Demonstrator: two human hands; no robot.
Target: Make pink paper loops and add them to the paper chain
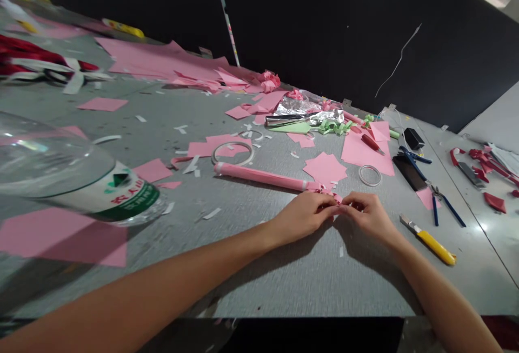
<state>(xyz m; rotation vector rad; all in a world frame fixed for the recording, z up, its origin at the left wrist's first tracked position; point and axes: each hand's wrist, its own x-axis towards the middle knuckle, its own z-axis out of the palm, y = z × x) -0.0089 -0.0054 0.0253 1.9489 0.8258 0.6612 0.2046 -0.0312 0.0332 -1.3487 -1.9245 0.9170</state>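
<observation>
Pink paper tube [261, 176] lies on the grey table [284, 282], just beyond the left hand [304, 211], its curled pink fringe [316, 186] running in to the fingertips. Left and right hand [370, 213] meet there, thumbs and forefingers pinched on the fringe's end, which the fingers mostly hide. Pink paper sheets [325, 169] strew the tabletop; a yellow cutter [436, 246] lies right of the hands, a clear bottle [52, 164] is at far left, and a black wall [316, 23] rises behind.
</observation>
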